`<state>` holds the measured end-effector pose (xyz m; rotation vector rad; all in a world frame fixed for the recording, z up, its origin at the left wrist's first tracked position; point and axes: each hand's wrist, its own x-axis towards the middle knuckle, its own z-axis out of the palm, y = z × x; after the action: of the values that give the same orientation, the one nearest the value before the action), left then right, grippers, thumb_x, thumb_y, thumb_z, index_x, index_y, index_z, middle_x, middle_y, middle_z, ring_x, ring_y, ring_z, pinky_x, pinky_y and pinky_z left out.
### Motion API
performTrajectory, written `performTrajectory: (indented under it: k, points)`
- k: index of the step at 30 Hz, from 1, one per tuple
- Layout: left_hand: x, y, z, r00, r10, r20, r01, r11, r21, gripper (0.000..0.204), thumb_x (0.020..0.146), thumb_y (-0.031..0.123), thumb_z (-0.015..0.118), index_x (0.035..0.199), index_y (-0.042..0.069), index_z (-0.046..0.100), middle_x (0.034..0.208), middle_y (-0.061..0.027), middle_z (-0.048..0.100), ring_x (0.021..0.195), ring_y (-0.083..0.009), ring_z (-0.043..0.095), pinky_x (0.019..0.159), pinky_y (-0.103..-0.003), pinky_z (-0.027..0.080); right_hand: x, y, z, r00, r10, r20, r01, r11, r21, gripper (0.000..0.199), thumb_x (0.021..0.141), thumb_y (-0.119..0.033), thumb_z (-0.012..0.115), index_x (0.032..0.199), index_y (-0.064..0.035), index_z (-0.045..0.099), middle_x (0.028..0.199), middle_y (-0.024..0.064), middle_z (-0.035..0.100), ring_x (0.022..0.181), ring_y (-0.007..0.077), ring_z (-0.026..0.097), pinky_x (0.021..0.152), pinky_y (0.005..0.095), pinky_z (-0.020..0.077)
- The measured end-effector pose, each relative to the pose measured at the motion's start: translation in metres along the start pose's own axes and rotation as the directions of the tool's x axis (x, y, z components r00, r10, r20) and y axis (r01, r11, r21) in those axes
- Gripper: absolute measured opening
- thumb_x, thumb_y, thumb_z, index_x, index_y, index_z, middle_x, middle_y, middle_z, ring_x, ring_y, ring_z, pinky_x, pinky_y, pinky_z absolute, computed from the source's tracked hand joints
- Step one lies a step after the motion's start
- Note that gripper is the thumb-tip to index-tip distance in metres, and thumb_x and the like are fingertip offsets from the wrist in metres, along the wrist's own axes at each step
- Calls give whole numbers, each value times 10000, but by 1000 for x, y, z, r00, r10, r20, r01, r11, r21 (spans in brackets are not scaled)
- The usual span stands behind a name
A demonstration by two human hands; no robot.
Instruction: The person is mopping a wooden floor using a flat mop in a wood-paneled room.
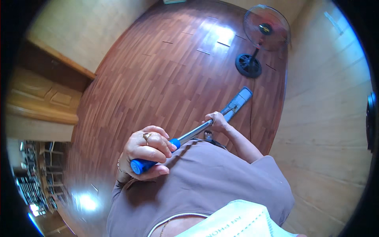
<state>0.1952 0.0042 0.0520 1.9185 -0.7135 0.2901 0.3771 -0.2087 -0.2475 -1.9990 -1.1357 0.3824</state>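
**Both hands on the mop, head resting on the wood floor**

While I watch from the head camera, I see the left hand (148,152) wrapped round the blue end (141,165) of the mop handle, its grip clamped shut on it, fingers curled over the top and thumb underneath. A ring sits on one finger and a thin bracelet shows at the wrist. Farther down, the right hand (216,121) has its grip closed round the metal handle (195,132), where the shaft turns silver past the blue part.

From my seat the mop runs at a slant, up and to the right, away from the body. Its flat grey mop head (239,100) lies on the wood floor (158,79), beyond the right hand and just below the round black base of a standing fan (265,27). Mop head and fan base are near each other but apart. I can make out a thin dark cord running down the floor from the fan, close beside the mop head.

I see a pale wall (327,118) of wide boards close on the right, and a wooden door (39,102) standing at the left. A bright patch of light glares on the floor near the fan, another at lower left. Below the hands, the person's mauve top (205,181) fills the lower middle of the view.
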Motion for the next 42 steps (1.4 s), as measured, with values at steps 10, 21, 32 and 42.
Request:
performTrajectory:
  k: [10,21,32,42]
  points:
    - [0,19,10,975,-129,-182,188,914,359,244,719,295,797,713,117,631,748,-17,650,760,-189,671,771,-359,491,149,-6,46,810,-459,365,360,881,307,109,564,-110,674,626,-105,584,646,92,584,624,331,582,555,393,461]
    - [-34,5,65,954,-130,-272,269,776,571,392,681,357,804,592,127,500,617,11,510,590,-168,551,713,-326,499,177,-32,205,402,-791,460,514,611,602,328,783,-199,679,581,-61,460,567,134,468,562,350,491,532,430,366]
    - [-128,48,8,969,-93,-228,201,832,516,403,709,470,786,673,143,554,748,20,631,736,-152,645,728,-324,525,153,-82,216,556,-684,472,511,729,455,149,578,-182,669,593,-104,543,632,106,572,635,359,582,551,450,447]
    - [-148,-7,-92,995,17,102,-49,946,320,417,756,523,724,649,166,536,693,46,604,689,-113,636,713,-297,516,148,-66,200,934,-307,182,272,942,194,115,533,-133,672,553,-125,559,585,104,575,601,345,593,536,435,462]
